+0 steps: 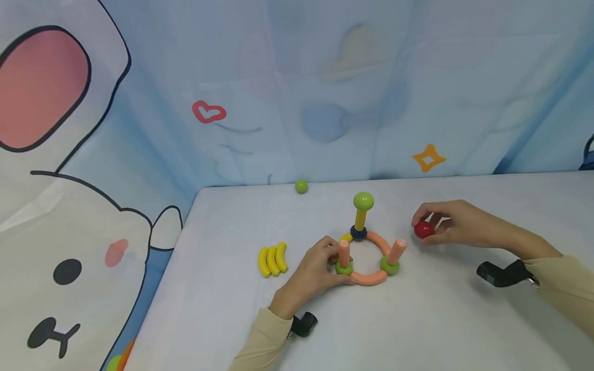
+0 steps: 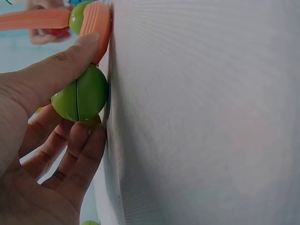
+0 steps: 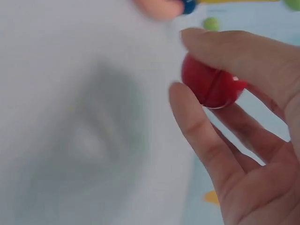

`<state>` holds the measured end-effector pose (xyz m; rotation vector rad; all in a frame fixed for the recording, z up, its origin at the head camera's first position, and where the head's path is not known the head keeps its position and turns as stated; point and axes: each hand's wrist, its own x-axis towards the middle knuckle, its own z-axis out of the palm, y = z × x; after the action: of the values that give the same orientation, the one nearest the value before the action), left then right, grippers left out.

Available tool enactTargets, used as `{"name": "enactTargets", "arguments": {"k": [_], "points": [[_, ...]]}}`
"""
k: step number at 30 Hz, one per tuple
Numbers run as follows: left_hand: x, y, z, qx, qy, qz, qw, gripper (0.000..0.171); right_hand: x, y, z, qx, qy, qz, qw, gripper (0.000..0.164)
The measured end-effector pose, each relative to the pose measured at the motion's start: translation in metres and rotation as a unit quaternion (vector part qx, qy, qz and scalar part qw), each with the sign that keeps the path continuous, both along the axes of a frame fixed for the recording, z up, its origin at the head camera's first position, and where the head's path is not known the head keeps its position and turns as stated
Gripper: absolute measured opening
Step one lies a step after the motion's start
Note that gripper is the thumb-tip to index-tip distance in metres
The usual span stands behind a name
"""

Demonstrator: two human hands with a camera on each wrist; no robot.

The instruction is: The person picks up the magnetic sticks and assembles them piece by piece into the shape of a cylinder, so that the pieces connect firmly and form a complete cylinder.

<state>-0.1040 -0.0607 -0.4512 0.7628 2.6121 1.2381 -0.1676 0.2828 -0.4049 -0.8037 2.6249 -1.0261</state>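
A ring built of toy balls and curved rods (image 1: 369,279) lies on the table, with orange and yellow arcs. Two orange rods stand up from its green balls (image 1: 344,269), and a yellow rod (image 1: 360,220) capped by a lime ball (image 1: 363,201) rises from a dark blue ball (image 1: 358,233). My left hand (image 1: 320,265) grips the ring at its left green ball; in the left wrist view the thumb lies on an orange arc (image 2: 101,28) and the fingers curl beside the green ball (image 2: 84,93). To the ring's right, my right hand (image 1: 457,224) pinches a red ball (image 3: 211,84) between thumb and fingers, above the table.
Three yellow curved rods (image 1: 272,259) lie side by side left of the left hand. A loose green ball (image 1: 301,186) sits at the table's back edge, before a printed blue curtain (image 1: 278,103). A white cloth (image 1: 209,309) covers the table.
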Motion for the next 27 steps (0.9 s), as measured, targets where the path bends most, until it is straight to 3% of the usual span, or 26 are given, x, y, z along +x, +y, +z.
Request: {"name": "enactTargets", "arguments": {"k": [6,12,16,27], "points": [[-0.001,-0.001,0.000,-0.002,0.002,0.001,1.0000,0.031,0.020,-0.010,0.035,-0.043,0.103,-0.009,0.994,0.051],[0.000,-0.001,-0.001,-0.009,-0.006,0.004,0.9999,0.034,0.037,-0.038,0.062,-0.080,0.156,0.070,0.982,0.060],[0.000,0.001,-0.003,-0.007,-0.007,0.002,0.9999,0.033,0.043,-0.052,0.067,-0.059,0.176,0.098,0.978,0.060],[0.000,0.000,-0.001,-0.003,-0.007,0.004,1.0000,0.033,0.043,-0.058,0.067,-0.024,0.166,0.102,0.981,0.052]]}}
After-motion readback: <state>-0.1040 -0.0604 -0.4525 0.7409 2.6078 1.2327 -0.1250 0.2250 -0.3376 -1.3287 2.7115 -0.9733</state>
